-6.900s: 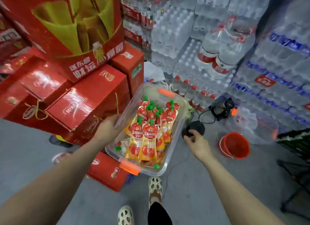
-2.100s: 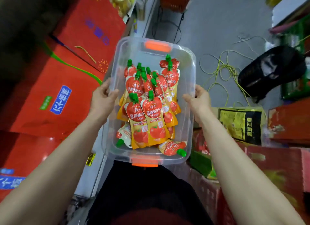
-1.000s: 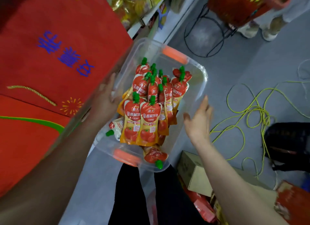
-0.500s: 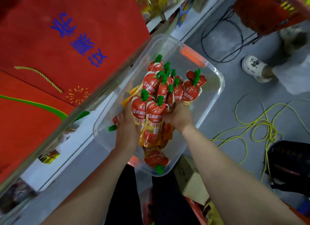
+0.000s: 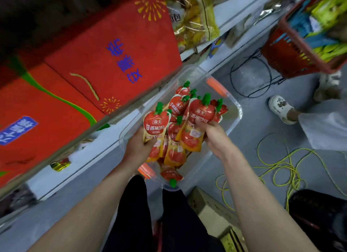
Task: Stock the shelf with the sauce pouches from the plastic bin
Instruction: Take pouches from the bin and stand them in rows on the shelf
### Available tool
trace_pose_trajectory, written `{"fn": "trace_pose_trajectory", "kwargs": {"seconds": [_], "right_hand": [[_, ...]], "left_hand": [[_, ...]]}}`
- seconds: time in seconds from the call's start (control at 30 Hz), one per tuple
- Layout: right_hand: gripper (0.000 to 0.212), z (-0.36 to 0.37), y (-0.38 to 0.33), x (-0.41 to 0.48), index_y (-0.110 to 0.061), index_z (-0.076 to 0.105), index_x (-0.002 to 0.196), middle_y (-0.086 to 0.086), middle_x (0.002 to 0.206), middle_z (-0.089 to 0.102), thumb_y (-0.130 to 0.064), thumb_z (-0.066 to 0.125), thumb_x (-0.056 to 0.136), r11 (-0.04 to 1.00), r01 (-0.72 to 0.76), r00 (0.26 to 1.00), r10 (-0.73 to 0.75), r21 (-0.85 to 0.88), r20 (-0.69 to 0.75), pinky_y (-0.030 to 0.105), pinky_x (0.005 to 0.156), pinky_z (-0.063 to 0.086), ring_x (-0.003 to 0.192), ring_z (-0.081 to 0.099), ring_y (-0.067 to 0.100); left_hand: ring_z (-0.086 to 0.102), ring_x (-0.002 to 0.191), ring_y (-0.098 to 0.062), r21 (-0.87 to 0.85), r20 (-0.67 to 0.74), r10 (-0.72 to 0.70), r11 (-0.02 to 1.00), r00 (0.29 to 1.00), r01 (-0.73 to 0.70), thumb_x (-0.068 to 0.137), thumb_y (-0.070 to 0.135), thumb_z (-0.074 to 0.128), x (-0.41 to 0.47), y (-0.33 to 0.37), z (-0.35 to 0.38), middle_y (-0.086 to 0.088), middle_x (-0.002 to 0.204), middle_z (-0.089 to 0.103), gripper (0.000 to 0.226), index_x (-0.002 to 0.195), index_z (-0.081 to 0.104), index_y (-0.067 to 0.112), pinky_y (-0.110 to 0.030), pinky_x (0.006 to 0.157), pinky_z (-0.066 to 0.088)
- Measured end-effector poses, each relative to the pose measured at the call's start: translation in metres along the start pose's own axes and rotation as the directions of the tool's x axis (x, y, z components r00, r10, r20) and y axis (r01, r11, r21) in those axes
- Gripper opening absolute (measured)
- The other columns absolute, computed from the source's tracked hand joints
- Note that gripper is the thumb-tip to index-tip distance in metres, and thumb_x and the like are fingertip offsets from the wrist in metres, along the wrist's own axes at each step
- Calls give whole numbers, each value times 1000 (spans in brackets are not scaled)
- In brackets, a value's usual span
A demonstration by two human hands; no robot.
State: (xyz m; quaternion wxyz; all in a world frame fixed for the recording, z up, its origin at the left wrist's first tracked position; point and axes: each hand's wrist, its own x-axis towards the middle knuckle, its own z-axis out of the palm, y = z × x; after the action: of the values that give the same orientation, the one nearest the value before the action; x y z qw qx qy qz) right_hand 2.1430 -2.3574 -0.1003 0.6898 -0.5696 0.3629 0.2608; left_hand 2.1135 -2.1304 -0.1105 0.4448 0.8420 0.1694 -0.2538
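L hand & R hand each clutch red-and-yellow sauce pouches w/ green caps just above the clear plastic bin, caps pointing up-and-away; white shelf lies to their left, L hand nearer.

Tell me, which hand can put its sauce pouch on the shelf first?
Probably the left hand: it grips a sauce pouch right beside the shelf, which runs along the person's left. The right hand grips a second pouch, but over the plastic bin, farther from the shelf.
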Motion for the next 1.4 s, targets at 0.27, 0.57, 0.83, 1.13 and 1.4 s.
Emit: {"fn": "trace_pose_trajectory", "kwargs": {"seconds": [0.27, 0.57, 0.83, 1.13, 1.4], "right_hand": [[27, 42, -49, -70, -11, 68, 109, 8, 104, 76, -28, 71, 89, 959, 232, 970, -216, -162, 113, 44, 90, 57, 97, 72, 26], [16, 153, -72, -170, -14, 71, 104, 7, 102, 75, -18, 70, 89, 825, 521, 810, -396, -220, 433, 37, 81, 58, 93, 70, 22], [15, 279, -58, -277, -13, 70, 102, 11, 93, 77, -12, 71, 87, 715, 692, 619, -514, -102, 594, 37, 74, 60, 81, 72, 22], [25, 423, -43, -384, -2, 65, 111, 6, 85, 77, -15, 69, 89, 631, 776, 460, -553, -12, 695, 30, 64, 59, 72, 73, 17], [11, 553, -53, -452, -13, 64, 105, -6, 80, 70, -14, 63, 94, 460, 888, 315, -555, -32, 770, 14, 59, 45, 59, 63, -6]], "left_hand": [[62, 103, -10, -433, -46, 26, 900, 999, -44, 94, 25, 60, -92, 44, -79, 7, 114, 64, 28, 122, 54, 26, -31, 91, 49], [67, 89, -5, -541, -336, 108, 791, 936, -286, 83, 23, 71, -184, 20, -180, 10, 95, 74, 22, 103, 64, 29, -28, 82, 54], [71, 93, -16, -583, -534, 141, 652, 833, -485, 86, 17, 68, -282, -22, -290, -3, 103, 75, 27, 113, 64, 17, -26, 76, 58], [72, 89, -17, -474, -742, 113, 609, 661, -636, 86, 19, 67, -372, -84, -417, -3, 98, 75, 23, 109, 65, 16, -29, 77, 59], [72, 77, -11, -385, -888, 23, 509, 459, -770, 91, 11, 63, -412, -129, -528, 2, 86, 75, 14, 104, 61, 14, -25, 69, 58]]}}
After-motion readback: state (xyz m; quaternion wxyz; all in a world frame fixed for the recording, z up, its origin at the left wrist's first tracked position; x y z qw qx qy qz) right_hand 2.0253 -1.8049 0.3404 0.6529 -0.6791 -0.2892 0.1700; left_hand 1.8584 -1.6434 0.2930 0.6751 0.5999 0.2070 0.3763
